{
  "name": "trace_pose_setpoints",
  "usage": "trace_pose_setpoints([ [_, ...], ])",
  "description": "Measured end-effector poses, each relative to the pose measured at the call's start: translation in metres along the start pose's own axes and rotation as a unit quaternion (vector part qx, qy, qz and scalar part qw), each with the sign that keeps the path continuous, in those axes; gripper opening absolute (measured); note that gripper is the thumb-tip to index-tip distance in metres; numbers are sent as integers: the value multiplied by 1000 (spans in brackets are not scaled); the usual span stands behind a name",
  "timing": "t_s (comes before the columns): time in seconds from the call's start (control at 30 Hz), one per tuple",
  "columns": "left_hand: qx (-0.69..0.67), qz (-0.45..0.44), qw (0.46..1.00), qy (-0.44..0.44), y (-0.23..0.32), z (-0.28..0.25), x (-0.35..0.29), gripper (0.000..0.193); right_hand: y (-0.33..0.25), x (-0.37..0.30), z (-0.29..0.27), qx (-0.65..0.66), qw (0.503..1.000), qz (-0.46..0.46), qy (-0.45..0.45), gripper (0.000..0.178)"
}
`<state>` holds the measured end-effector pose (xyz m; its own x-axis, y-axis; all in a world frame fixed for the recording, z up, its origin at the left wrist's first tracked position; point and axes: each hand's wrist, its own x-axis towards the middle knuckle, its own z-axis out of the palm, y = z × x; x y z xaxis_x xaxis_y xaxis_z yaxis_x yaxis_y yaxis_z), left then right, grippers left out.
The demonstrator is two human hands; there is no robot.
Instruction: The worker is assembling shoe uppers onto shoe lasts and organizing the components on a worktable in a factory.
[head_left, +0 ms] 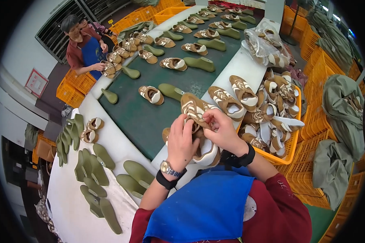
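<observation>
Between my hands is a brown sneaker upper (192, 106) with cream stripes or laces. My left hand (181, 141) grips its near left side, fingers bent. At its right side, my right hand (222, 128) pinches the edge with thumb and fingers. Below them, close to my blue apron, lies another brown and white shoe (207, 154), partly covered by my hands. A brown shoe (226, 102) and a second shoe (244, 93) rest on the white ledge to the right. Just beyond the held upper, a green shoe last (171, 91) lies on the dark green belt beside a shoe (151, 95).
A yellow crate (287, 156) heaped with shoes stands at my right, under a clear plastic bag (267, 44). Several green lasts (92, 167) lie on the white table (75, 210) at left. Across the belt, a person in a blue apron (92, 54) handles shoes.
</observation>
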<state>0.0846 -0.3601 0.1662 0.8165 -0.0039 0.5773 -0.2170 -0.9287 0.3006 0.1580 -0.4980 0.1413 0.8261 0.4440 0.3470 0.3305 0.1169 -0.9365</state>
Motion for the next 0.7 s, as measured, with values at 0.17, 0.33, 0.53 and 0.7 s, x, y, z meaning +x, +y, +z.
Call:
trace_pose_setpoints([
  [0.17, -123, -38, 991, 41, -17, 1, 3, 18, -10, -5, -13, -130, 989, -33, -69, 33],
  [0.33, -156, -49, 986, -12, -6, -4, 8, 18, -19, -2, -13, -249, 953, -130, -114, 41],
  [0.53, -83, -13, 996, -25, -6, 2, 4, 48, -9, 1, -2, -277, 946, -165, -29, 35],
  [0.7, -152, -207, 964, -65, -29, 11, -22, 63, 6, 1, 10, -271, 946, -177, -19, 33],
])
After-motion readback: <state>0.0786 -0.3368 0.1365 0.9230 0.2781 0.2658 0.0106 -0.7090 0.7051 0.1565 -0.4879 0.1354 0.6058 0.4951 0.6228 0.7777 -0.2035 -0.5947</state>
